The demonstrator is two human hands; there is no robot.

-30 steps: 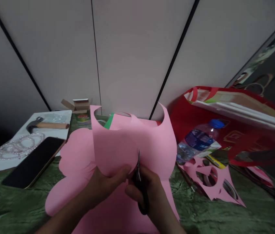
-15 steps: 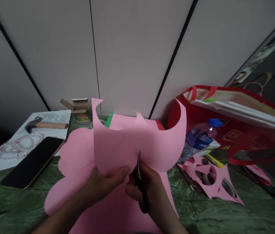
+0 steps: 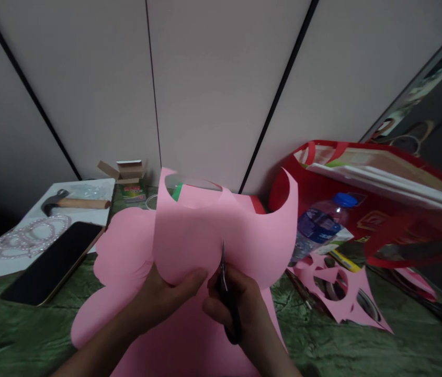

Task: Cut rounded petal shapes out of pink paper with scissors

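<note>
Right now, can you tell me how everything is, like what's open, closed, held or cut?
Left hand: gripping the pink sheet
Right hand: holding the scissors
Pink sheet: bent, curved cut-outs along its top
Scissors: held at the sheet; blade opening unclear
Phone: lying flat, screen dark
Small box: flaps open
Bottle: capped
Red bag: open-topped
Pink scrap: full of holes
</note>
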